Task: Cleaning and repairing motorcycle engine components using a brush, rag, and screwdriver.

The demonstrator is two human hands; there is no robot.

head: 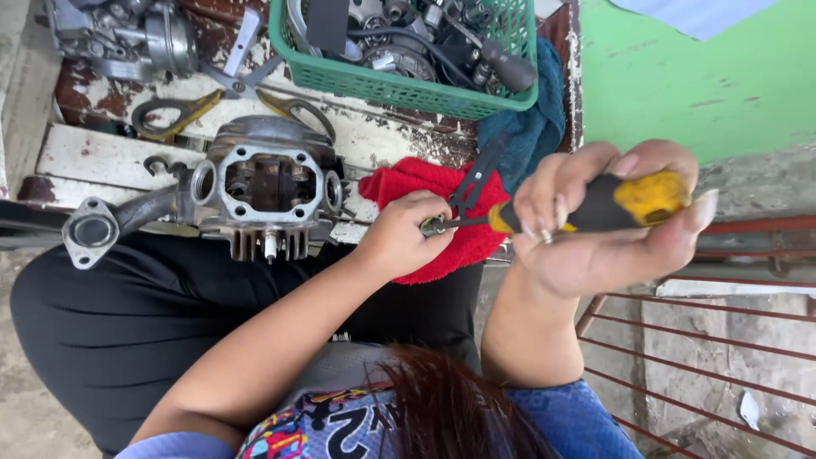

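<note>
My left hand [401,242] pinches a small round metal part [432,226] between its fingertips, just above a red cloth [425,183]. My right hand [595,229] is closed around the yellow and black handle of a screwdriver [625,202]. The thin shaft of the screwdriver points left, and its tip meets the small part. A grey metal engine cylinder head [268,191] with an exhaust pipe stub [93,229] rests on my lap and the bench edge, to the left of my left hand.
A green plastic basket [408,89] full of engine parts and tools stands at the back on a worn white wooden bench [93,153]. Beside the basket lie pliers [178,115], another engine part [127,34] and a dark teal cloth [531,132]. A red metal grate [680,340] is at right.
</note>
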